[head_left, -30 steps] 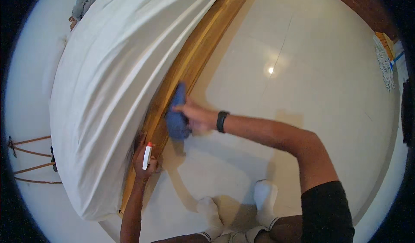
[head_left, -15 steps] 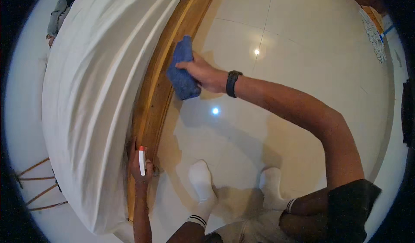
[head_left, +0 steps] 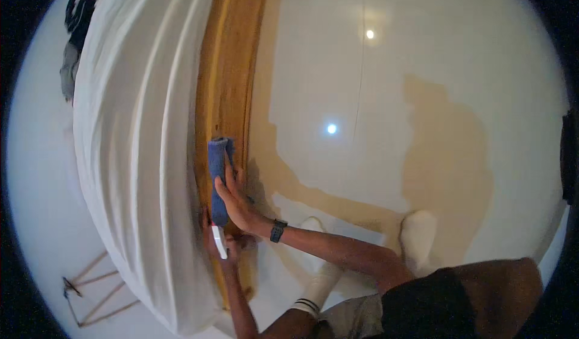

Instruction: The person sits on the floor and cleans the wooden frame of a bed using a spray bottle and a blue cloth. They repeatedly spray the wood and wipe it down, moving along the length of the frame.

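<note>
My right hand (head_left: 238, 203) presses a folded blue cloth (head_left: 218, 158) onto the brown wooden side rail (head_left: 232, 61) of what looks like a bed. The thumb lies along the cloth, and the other fingers are partly hidden by the hand. Just below it, my left hand (head_left: 230, 251) grips what looks like a spray bottle with a white top (head_left: 219, 242) and a red tip. Its body is hidden under the top and hand. The cloth's near end almost meets the red tip; whether they touch I cannot tell.
White sheeting (head_left: 136, 158) drapes along the rail's left side. Pale shiny floor (head_left: 338, 176) lies to the right, with my white-socked foot (head_left: 418, 236) on it. At the far left are dark and grey clothes (head_left: 72, 49), perhaps another person's. Thin brown rods (head_left: 99, 281) stand at lower left.
My right hand has brought the cloth nearer along the rail, down to just above my left hand. The view has shifted, and my left hand keeps its hold.
</note>
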The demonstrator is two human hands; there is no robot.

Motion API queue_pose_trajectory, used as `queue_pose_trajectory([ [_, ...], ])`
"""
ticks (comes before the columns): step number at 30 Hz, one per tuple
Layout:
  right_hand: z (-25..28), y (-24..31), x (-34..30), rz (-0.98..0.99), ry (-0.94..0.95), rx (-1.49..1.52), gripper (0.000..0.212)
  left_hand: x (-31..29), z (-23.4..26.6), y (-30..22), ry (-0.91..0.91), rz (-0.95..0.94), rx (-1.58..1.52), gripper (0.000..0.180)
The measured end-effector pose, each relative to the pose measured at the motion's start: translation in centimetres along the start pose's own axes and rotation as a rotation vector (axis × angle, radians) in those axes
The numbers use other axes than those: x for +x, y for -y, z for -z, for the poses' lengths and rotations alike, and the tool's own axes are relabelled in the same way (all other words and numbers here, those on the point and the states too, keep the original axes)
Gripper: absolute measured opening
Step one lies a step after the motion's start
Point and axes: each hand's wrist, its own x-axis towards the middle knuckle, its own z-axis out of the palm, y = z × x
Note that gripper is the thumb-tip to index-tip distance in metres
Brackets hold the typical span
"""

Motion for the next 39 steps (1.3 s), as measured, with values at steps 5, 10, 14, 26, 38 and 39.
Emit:
queue_pose_trajectory([
  [5,0.0,1.5,7.2,0.02,-0.163,-0.057,0.073,2.0,-0.7,-4.3,-0.017,-0.088,0.021,0.067],
  [10,4.2,6.5,17.4,0.359,-0.437,-0.052,0.073,1.6,-1.0,-4.7,-0.014,0.084,-0.013,0.07],
  [14,3.6,3.8,18.0,0.347,-0.391,-0.066,0.073,3.0,-0.7,-5.9,0.0,-0.05,0.018,0.072],
  [26,5.2,0.0,18.1,0.128,-0.234,-0.133,0.079,1.1,0.1,-3.6,-0.003,0.021,0.028,0.065],
  [38,2.2,-3.0,10.4,0.064,-0.162,-0.013,0.092,2.8,-0.6,-5.6,0.021,-0.065,0.018,0.065],
  [39,1.0,-3.3,7.0,0.032,-0.142,0.038,0.091,2.9,-0.2,-6.4,0.011,-0.084,0.053,0.065],
])
